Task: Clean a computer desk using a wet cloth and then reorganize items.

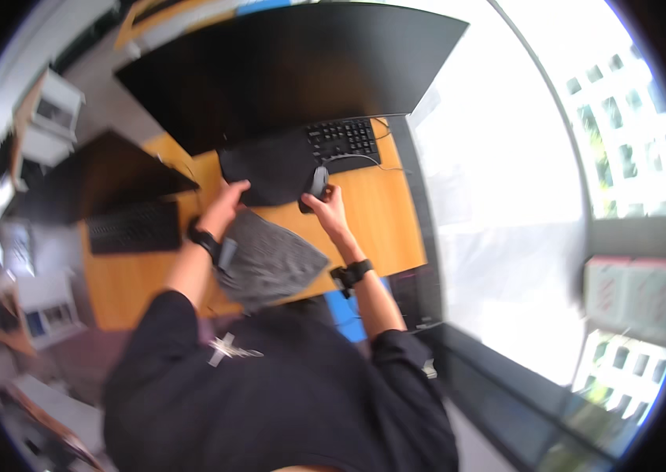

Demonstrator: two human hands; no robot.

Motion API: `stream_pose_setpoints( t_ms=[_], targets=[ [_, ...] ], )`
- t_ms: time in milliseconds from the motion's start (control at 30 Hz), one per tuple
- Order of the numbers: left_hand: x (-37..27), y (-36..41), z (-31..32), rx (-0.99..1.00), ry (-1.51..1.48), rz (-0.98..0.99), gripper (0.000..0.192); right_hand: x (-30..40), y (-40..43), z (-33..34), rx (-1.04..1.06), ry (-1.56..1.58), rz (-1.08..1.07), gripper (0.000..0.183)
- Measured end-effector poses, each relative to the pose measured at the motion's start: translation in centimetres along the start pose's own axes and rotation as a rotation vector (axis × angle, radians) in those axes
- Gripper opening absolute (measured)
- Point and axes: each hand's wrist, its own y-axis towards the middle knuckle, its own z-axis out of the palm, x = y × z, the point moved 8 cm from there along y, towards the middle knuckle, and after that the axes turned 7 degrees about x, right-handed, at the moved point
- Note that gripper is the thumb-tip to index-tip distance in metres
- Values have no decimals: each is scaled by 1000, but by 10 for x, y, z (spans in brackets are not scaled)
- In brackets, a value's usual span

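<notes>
My left hand (228, 205) is at the left edge of a black mouse pad (271, 165), its thumb over the edge and its fingers mostly hidden. My right hand (330, 209) grips a dark computer mouse (320, 180) near the pad's right side. The mouse's cable loops off to the right. Part of a black keyboard (344, 138) shows beyond the mouse, and the pad seems to overlap its left part. A crumpled grey cloth (277, 259) lies on the wooden desk (380, 218) between my forearms, at the near edge.
A large dark monitor (291, 68) spans the back of the desk. To the left stand a second monitor (108, 168) and another keyboard (132, 227). A bright window with a pale blind (498, 177) borders the right side. A blue object (346, 315) is below the desk edge.
</notes>
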Motion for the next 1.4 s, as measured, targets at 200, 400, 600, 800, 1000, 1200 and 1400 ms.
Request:
stream_pose_setpoints(
  t_ms=[200,400,600,800,1000,1200,1400],
  targets=[
    [-10,-50,67,-98,186,166,65,95,-29,-77,-50,152,-94,63],
    [7,-78,182,360,294,116,65,143,-44,-163,-128,118,-155,42],
    [34,-91,299,929,786,-40,59,142,-79,-215,-161,3,-122,59],
    [64,-88,368,1231,954,-87,61,128,-126,-213,-158,-111,-103,62],
    [93,-32,407,1276,759,-5,56,120,-153,-219,-219,-132,-74,63],
    [83,29,370,702,1459,396,52,90,-140,-223,-271,-291,-37,77],
    [74,15,381,725,1583,391,51,73,-136,-202,-222,-354,-34,79]
  ],
)
